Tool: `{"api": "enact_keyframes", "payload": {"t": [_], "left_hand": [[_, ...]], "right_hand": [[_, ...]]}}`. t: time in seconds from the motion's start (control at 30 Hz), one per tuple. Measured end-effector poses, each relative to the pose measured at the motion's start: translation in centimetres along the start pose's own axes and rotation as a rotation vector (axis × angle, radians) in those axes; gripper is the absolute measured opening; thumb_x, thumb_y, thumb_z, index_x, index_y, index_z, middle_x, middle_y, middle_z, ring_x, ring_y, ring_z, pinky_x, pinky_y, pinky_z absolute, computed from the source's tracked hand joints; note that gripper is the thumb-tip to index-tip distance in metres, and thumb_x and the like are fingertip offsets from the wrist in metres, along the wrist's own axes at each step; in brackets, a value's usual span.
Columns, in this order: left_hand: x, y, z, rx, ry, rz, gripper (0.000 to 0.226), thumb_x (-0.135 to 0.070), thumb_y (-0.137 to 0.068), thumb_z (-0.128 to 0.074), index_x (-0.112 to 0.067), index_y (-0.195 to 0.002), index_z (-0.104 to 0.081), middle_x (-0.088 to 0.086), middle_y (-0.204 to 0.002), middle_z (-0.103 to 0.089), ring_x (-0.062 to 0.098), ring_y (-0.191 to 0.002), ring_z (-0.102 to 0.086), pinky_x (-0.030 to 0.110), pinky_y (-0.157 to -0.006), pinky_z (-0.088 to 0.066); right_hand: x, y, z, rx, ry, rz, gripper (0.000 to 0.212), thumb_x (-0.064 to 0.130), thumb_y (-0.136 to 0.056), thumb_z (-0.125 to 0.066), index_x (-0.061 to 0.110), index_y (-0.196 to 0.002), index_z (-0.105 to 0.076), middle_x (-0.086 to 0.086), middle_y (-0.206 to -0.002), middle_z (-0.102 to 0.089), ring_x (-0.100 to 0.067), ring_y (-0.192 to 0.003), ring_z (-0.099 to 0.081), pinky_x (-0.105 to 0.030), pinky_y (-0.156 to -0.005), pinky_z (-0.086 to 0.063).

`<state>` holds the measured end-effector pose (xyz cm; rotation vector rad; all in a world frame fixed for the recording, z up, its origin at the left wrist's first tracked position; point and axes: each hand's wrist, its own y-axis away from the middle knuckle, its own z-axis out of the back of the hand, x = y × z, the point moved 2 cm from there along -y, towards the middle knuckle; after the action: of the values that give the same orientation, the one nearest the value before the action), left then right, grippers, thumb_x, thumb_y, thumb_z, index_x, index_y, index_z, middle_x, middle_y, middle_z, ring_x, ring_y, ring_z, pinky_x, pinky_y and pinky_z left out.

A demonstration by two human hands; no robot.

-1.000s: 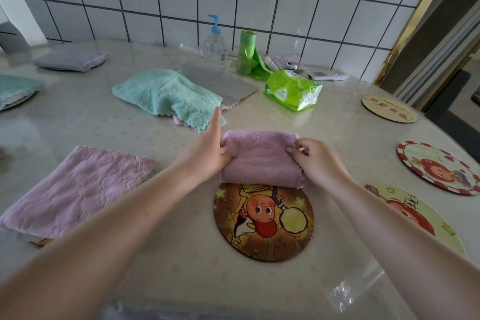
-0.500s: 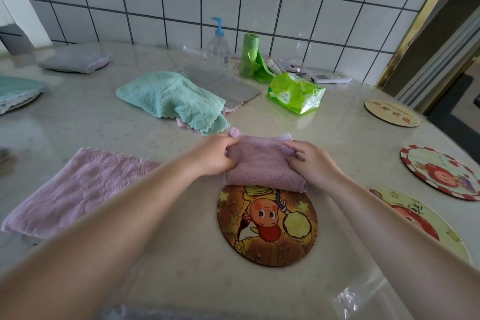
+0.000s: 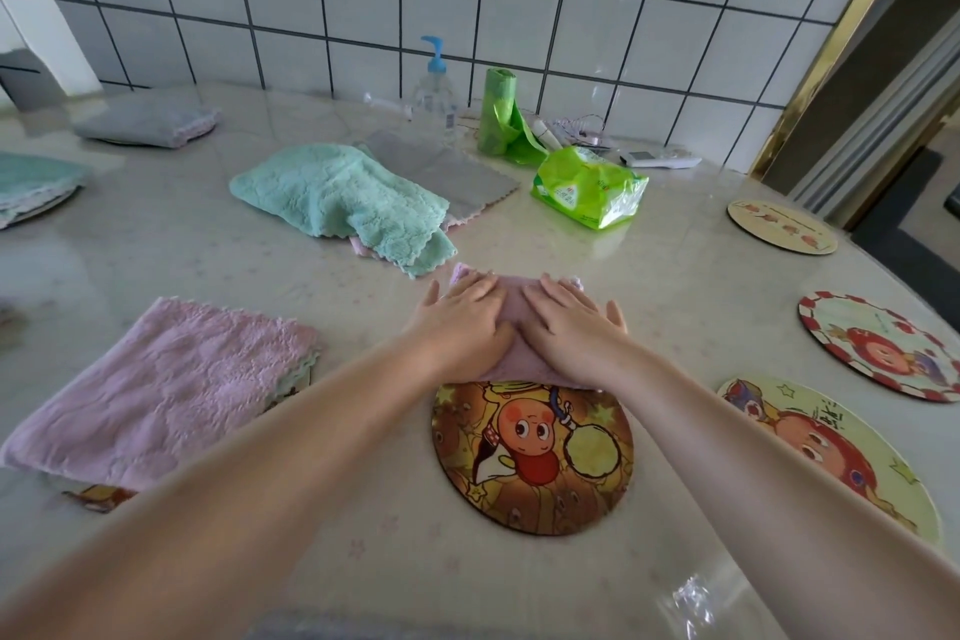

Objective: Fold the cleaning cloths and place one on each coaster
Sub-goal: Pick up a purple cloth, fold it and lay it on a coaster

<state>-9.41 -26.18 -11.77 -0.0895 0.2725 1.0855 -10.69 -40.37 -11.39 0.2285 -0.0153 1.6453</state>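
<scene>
A small folded pink cloth [image 3: 514,314] lies on the table just beyond a round cartoon coaster [image 3: 532,457]. My left hand [image 3: 462,322] and my right hand [image 3: 571,327] both press flat on this cloth with straight fingers. A larger pink cloth [image 3: 161,390] lies at the left over another coaster [image 3: 98,496], only partly seen. A crumpled green cloth [image 3: 337,192] and a grey cloth [image 3: 441,172] sit further back. Three bare coasters are at the right: [image 3: 831,452], [image 3: 883,346], [image 3: 782,226].
A folded grey cloth [image 3: 148,120] and a green one on a coaster [image 3: 31,187] are at the far left. By the tiled wall stand a pump bottle [image 3: 434,94], a green bag roll [image 3: 498,120], a wipes pack [image 3: 589,187] and a remote [image 3: 657,159].
Both hands went from pinching the pink cloth's sides to lying flat on top of it, side by side. The cloth stays just beyond the coaster.
</scene>
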Motion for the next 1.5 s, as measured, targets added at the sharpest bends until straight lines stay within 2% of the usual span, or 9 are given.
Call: {"api": "enact_keyframes", "payload": {"t": [0.27,0.4,0.5,0.6,0.73,0.83,1.1,1.2,1.5], "left_hand": [[1.7,1.3,0.2,0.048,-0.060,0.098,0.070,-0.057,-0.093,-0.015,-0.019,-0.148,0.004,0.004,-0.157,0.011,0.019,-0.144,0.009,0.047,-0.117,0.005],[2.6,3.2,0.8,-0.045,-0.009,0.100,0.062,-0.047,-0.096,-0.027,-0.019,-0.149,-0.009,0.008,-0.157,-0.011,0.023,-0.144,-0.008,0.046,-0.117,-0.006],[3.5,4.5,1.1,-0.136,0.201,0.060,0.052,-0.033,-0.096,-0.040,-0.021,-0.145,-0.028,0.005,-0.149,-0.035,0.022,-0.137,-0.029,0.044,-0.114,-0.020],[3.4,4.6,1.4,-0.137,0.331,0.035,0.045,-0.023,-0.095,-0.044,-0.021,-0.140,-0.039,0.004,-0.143,-0.043,0.020,-0.132,-0.036,0.038,-0.113,-0.024],[2.2,4.0,2.0,-0.192,0.527,0.015,0.040,-0.003,-0.089,-0.050,-0.009,-0.129,-0.053,0.007,-0.123,-0.056,0.017,-0.117,-0.048,0.021,-0.093,-0.033],[1.3,4.4,3.0,-0.257,0.653,-0.016,0.043,0.003,-0.087,-0.051,-0.007,-0.129,-0.052,0.005,-0.135,-0.052,0.006,-0.116,-0.047,0.009,-0.090,-0.035],[0.4,9.1,3.5,-0.232,1.104,0.038,0.039,0.000,-0.087,-0.057,-0.020,-0.121,-0.059,-0.002,-0.109,-0.067,0.004,-0.092,-0.066,0.022,-0.077,-0.055],[0.3,10.7,2.1,-0.190,1.036,0.034,0.042,-0.001,-0.084,-0.062,-0.028,-0.116,-0.062,-0.008,-0.103,-0.069,0.002,-0.093,-0.065,0.028,-0.088,-0.052],[0.5,12.1,0.2,-0.249,0.789,-0.018,0.043,-0.004,-0.083,-0.064,-0.025,-0.121,-0.060,-0.020,-0.117,-0.055,-0.013,-0.100,-0.055,0.001,-0.084,-0.039]], "right_hand": [[-2.7,1.0,0.1,0.068,0.007,-0.158,0.072,0.067,-0.089,-0.012,0.030,-0.148,0.003,0.004,-0.158,0.003,-0.015,-0.145,0.001,-0.056,-0.114,-0.001],[-3.6,2.7,0.9,-0.216,-0.085,-0.113,0.058,0.054,-0.091,-0.037,0.026,-0.142,-0.031,0.000,-0.135,-0.050,-0.025,-0.127,-0.043,-0.044,-0.101,-0.035],[-4.4,4.6,1.1,-0.297,-0.328,-0.086,0.042,0.039,-0.090,-0.052,0.029,-0.130,-0.049,0.009,-0.111,-0.061,-0.010,-0.098,-0.057,-0.028,-0.081,-0.046],[-4.0,5.0,1.0,-0.244,-0.525,-0.065,0.040,0.032,-0.087,-0.061,0.031,-0.126,-0.054,0.013,-0.102,-0.057,-0.002,-0.084,-0.056,-0.020,-0.071,-0.040],[-2.7,4.8,1.2,-0.290,-0.603,-0.050,0.035,0.019,-0.082,-0.065,0.030,-0.115,-0.061,0.010,-0.089,-0.059,-0.015,-0.085,-0.060,-0.029,-0.071,-0.049],[-2.2,5.4,2.2,-0.352,-0.698,-0.062,0.031,0.014,-0.083,-0.063,0.031,-0.109,-0.064,0.005,-0.095,-0.062,-0.011,-0.080,-0.059,-0.026,-0.067,-0.048],[-2.0,10.9,3.2,-0.322,-0.997,-0.049,0.030,0.009,-0.084,-0.064,0.037,-0.092,-0.069,0.009,-0.074,-0.064,-0.002,-0.049,-0.053,-0.021,-0.046,-0.044],[-2.3,12.7,2.1,-0.267,-0.990,-0.064,0.029,0.010,-0.083,-0.065,0.036,-0.094,-0.070,0.015,-0.060,-0.063,0.000,-0.050,-0.052,-0.020,-0.050,-0.042],[-1.9,14.8,0.2,-0.235,-0.891,-0.072,0.030,0.015,-0.083,-0.066,0.043,-0.096,-0.066,0.024,-0.059,-0.062,0.003,-0.054,-0.051,-0.014,-0.059,-0.042]]}}
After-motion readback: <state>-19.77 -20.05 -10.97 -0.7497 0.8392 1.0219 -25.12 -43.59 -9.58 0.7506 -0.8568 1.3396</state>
